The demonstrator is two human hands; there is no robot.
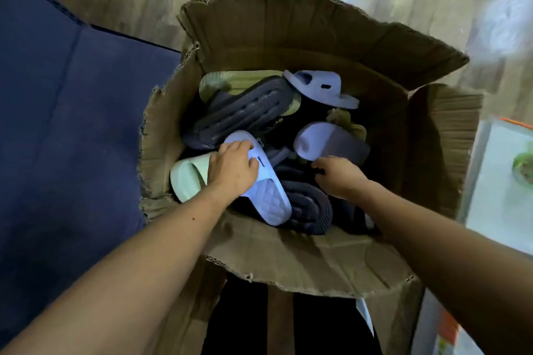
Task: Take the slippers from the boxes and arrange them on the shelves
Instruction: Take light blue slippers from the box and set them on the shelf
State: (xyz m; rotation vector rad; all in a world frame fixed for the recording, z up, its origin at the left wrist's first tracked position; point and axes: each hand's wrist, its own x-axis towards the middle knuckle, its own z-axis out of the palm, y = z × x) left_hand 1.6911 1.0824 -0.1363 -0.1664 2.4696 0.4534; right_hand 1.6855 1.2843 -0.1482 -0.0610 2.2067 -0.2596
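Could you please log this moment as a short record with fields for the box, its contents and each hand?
container: open cardboard box, flaps up
contents: loose pile of slippers in lilac, dark blue and pale green
left hand: left hand resting on a lilac slipper, fingers curled over its strap
right hand: right hand reaching among the dark slippers; whether it grips one cannot be told
beside left hand: pale green slipper
far side: another lilac slipper lying on top
shelves: not in view
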